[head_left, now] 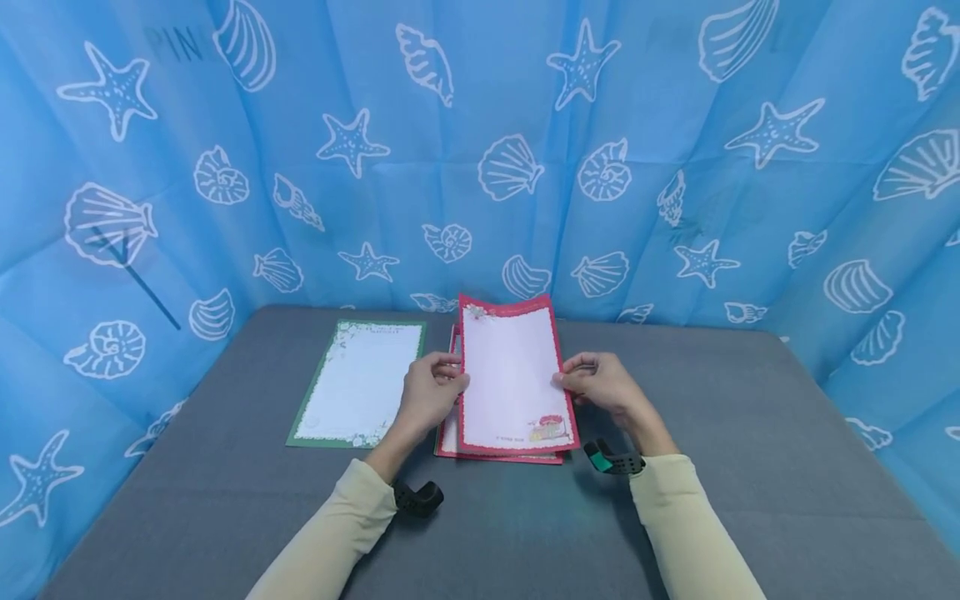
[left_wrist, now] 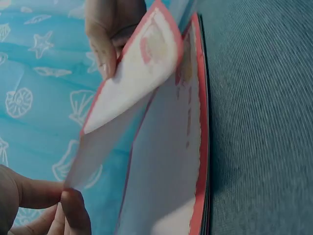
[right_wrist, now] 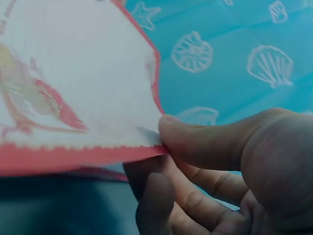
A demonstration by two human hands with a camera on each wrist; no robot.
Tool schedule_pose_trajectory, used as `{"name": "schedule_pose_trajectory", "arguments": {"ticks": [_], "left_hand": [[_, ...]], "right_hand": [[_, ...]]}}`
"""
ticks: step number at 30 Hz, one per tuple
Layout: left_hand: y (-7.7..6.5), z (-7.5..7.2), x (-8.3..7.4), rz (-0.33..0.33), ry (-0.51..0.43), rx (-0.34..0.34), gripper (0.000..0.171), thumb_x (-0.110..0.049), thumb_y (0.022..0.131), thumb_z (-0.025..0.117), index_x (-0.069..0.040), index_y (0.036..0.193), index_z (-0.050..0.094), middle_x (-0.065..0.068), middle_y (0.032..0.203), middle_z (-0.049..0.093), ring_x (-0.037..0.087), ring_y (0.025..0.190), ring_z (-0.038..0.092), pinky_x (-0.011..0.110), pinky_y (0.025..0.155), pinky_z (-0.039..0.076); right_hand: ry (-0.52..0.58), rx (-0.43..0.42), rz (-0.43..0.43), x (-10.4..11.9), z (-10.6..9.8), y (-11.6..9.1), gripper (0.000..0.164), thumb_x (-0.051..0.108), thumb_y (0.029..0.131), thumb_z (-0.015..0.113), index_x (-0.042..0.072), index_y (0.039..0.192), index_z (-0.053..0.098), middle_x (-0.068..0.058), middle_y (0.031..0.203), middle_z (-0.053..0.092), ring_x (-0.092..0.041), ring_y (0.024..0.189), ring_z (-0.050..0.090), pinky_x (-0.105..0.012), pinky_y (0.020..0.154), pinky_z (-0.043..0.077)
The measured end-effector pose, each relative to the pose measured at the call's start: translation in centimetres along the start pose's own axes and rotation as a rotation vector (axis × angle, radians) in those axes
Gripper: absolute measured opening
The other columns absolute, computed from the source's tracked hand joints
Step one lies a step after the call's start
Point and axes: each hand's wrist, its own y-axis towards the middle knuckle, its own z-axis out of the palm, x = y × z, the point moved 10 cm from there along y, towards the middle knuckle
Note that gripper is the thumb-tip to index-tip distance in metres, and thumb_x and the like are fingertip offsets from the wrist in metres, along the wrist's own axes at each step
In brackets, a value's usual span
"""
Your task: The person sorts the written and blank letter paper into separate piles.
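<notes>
A sheet of paper with a red scalloped border and a small red drawing in its lower corner is lifted above a stack of paper. My left hand pinches its left edge between thumb and fingers. On the opposite edge my right hand pinches it, the thumb on top and fingers beneath. In the left wrist view the lifted sheet bows, apart from the red-bordered top sheet of the stack below.
A green-bordered sheet with a floral print lies flat to the left of the stack. The grey cloth-covered table extends all around. A blue curtain with white shells and starfish hangs behind it.
</notes>
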Motion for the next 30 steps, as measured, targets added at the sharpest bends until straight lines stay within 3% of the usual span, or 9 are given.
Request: {"name": "schedule_pose_trajectory", "arguments": {"ticks": [7, 17, 30], "left_hand": [[0.7, 1.8, -0.8, 0.001, -0.064, 0.034, 0.027, -0.008, 0.094, 0.071, -0.003, 0.120, 0.068, 0.010, 0.092, 0.071, 0.017, 0.069, 0.070, 0.038, 0.066, 0.059], [1.9, 8.0, -2.7, -0.062, -0.119, 0.107, 0.025, -0.003, 0.091, 0.071, -0.002, 0.116, 0.069, 0.009, 0.088, 0.071, 0.017, 0.064, 0.070, 0.038, 0.065, 0.060], [2.4, 14.8, -2.7, -0.184, -0.007, 0.128, 0.020, -0.003, 0.090, 0.069, -0.005, 0.110, 0.071, 0.000, 0.071, 0.066, 0.014, 0.057, 0.068, 0.025, 0.052, 0.050]], "right_hand": [[-0.051, 0.011, 0.039, -0.8, -2.7, -0.4, 0.030, 0.020, 0.095, 0.072, -0.005, 0.109, 0.063, -0.013, 0.096, 0.071, -0.025, 0.082, 0.063, -0.038, 0.078, 0.054], [-0.129, -0.094, 0.144, -3.4, -8.2, -1.5, 0.037, 0.022, 0.095, 0.071, -0.008, 0.114, 0.062, -0.014, 0.099, 0.064, -0.024, 0.083, 0.059, -0.034, 0.075, 0.054], [-0.210, -0.263, 0.291, -6.3, -12.9, -3.6, 0.035, 0.016, 0.096, 0.067, -0.011, 0.115, 0.058, -0.026, 0.107, 0.058, -0.030, 0.086, 0.056, -0.033, 0.067, 0.049]]}}
